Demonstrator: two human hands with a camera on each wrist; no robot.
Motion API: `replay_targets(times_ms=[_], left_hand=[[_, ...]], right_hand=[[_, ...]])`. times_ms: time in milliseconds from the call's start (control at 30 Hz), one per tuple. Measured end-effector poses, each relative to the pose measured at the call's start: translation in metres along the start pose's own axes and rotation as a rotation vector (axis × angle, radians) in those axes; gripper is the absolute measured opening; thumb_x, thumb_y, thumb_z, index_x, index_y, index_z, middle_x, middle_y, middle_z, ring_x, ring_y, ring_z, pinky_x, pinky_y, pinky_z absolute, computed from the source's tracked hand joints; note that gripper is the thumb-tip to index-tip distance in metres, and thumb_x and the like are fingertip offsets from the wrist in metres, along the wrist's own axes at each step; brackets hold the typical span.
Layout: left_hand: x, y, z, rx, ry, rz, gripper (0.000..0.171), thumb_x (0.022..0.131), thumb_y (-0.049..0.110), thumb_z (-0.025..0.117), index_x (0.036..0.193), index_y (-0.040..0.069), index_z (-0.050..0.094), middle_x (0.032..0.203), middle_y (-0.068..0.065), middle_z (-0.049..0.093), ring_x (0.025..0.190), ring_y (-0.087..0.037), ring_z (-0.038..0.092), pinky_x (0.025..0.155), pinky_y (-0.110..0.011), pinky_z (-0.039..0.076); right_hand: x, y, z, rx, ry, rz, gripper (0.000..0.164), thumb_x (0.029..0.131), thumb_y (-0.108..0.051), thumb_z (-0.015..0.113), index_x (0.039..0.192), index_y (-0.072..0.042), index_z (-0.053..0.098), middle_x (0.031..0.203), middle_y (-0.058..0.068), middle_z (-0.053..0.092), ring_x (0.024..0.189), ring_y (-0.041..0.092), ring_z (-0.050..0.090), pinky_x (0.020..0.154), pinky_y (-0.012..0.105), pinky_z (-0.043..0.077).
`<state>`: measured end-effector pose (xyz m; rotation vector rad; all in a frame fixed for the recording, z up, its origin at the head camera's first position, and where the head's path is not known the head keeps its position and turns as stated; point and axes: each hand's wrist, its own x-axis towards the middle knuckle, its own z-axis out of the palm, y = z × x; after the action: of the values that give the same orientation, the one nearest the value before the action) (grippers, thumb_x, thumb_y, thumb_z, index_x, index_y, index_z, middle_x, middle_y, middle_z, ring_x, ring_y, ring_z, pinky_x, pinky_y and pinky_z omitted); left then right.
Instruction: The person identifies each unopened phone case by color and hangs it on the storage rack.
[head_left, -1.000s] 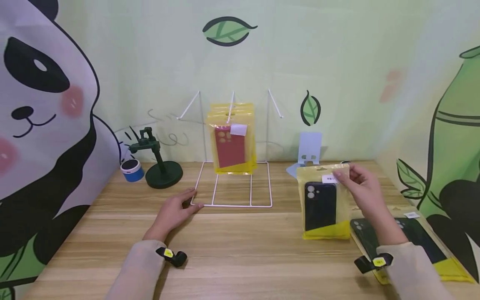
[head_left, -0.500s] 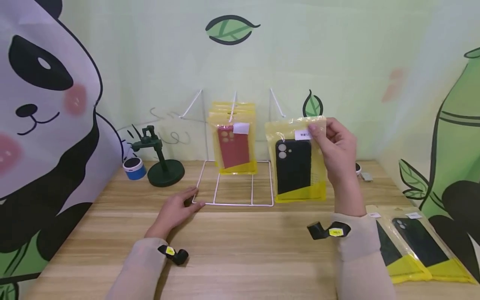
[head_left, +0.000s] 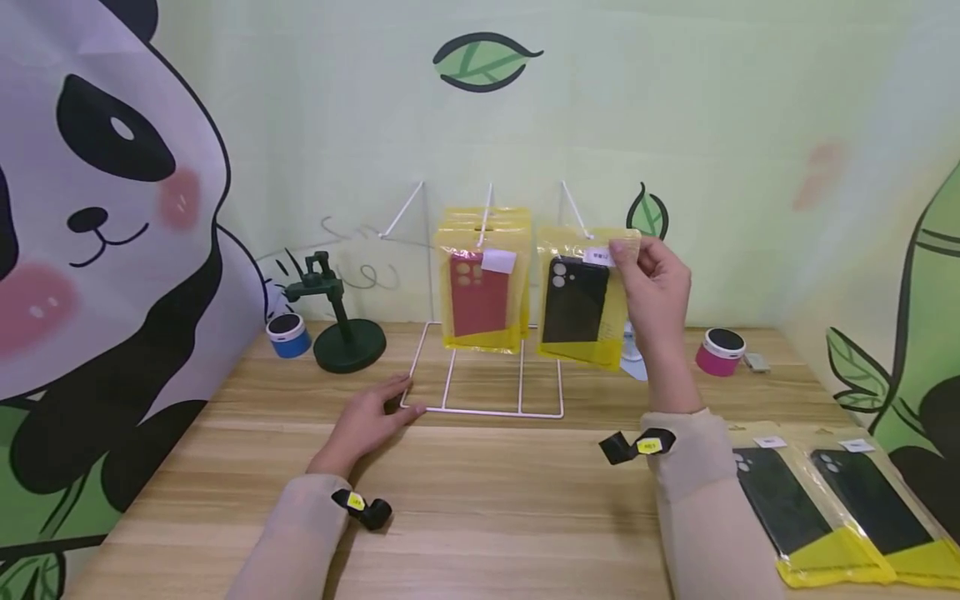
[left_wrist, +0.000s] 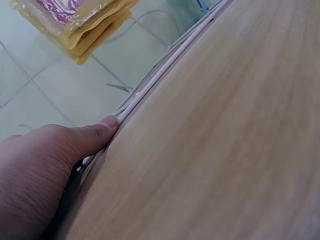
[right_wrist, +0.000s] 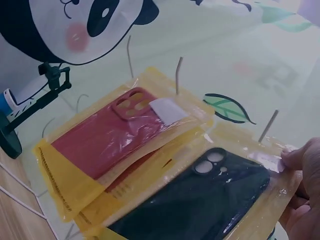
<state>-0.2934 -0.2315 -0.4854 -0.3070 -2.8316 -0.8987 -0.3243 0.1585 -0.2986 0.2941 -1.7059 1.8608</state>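
Observation:
My right hand [head_left: 658, 292] pinches the top right corner of a clear and yellow pouch with a black phone case [head_left: 576, 300] in it. The pouch hangs upright at the tip of the right prong [head_left: 576, 208] of a white wire display rack [head_left: 487, 412], its top edge overlapping the prong end in the head view. On the middle prong hang several similar pouches, the front one with a red phone case [head_left: 478, 300]. My left hand [head_left: 367, 425] holds the front left corner of the rack's base, thumb [left_wrist: 95, 137] on the wire; its other fingers are mostly hidden.
Two more pouches with dark phone cases [head_left: 783, 500] lie at the right front of the wooden table [head_left: 525, 508]. A dark green stand [head_left: 348, 343] and a blue round speaker [head_left: 288, 335] are at the left back, a pink one [head_left: 721, 352] at the right back.
My right hand has carried the black-case pouch up and left from the table's right side to the right prong. The left hand has stayed on the rack's corner.

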Motion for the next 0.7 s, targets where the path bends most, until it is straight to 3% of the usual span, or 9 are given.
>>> replay_targets(times_ms=[133,300,567,700], left_hand=[[0.000,0.001,0.002,-0.001,-0.007,0.009,0.068,0.093,0.054,0.067,0.147,0.014,0.054,0.154,-0.004,0.047,0.144,-0.031,0.039,0.116,-0.054,0.031],[0.000,0.001,0.005,-0.013,-0.014,0.003,0.068,0.093,0.055,0.066,0.147,0.015,0.054,0.154,-0.002,0.047,0.144,-0.030,0.039,0.117,-0.053,0.031],[0.001,0.002,0.000,-0.024,-0.011,0.004,0.068,0.093,0.053,0.067,0.147,0.013,0.054,0.154,-0.004,0.047,0.144,-0.031,0.038,0.117,-0.054,0.030],[0.000,0.001,-0.001,-0.019,-0.020,-0.011,0.068,0.093,0.053,0.067,0.147,0.014,0.054,0.155,-0.005,0.046,0.145,-0.032,0.038,0.117,-0.054,0.030]], right_hand=[[0.004,0.004,0.000,-0.081,0.035,-0.007,0.033,0.092,-0.031,0.074,0.110,-0.004,0.074,0.101,0.007,0.076,0.082,0.019,0.065,0.070,0.020,0.052],[0.014,0.008,0.001,-0.180,0.071,0.010,0.035,0.093,-0.032,0.074,0.111,-0.003,0.075,0.107,0.009,0.076,0.089,0.013,0.068,0.080,0.020,0.054],[0.025,0.009,-0.005,-0.269,0.023,-0.028,0.036,0.094,-0.032,0.072,0.114,-0.002,0.075,0.108,0.012,0.075,0.088,0.008,0.068,0.082,0.020,0.055],[0.024,0.008,-0.012,-0.260,-0.021,-0.030,0.033,0.096,-0.028,0.071,0.117,-0.002,0.074,0.111,0.013,0.074,0.092,0.012,0.071,0.086,0.022,0.056]])
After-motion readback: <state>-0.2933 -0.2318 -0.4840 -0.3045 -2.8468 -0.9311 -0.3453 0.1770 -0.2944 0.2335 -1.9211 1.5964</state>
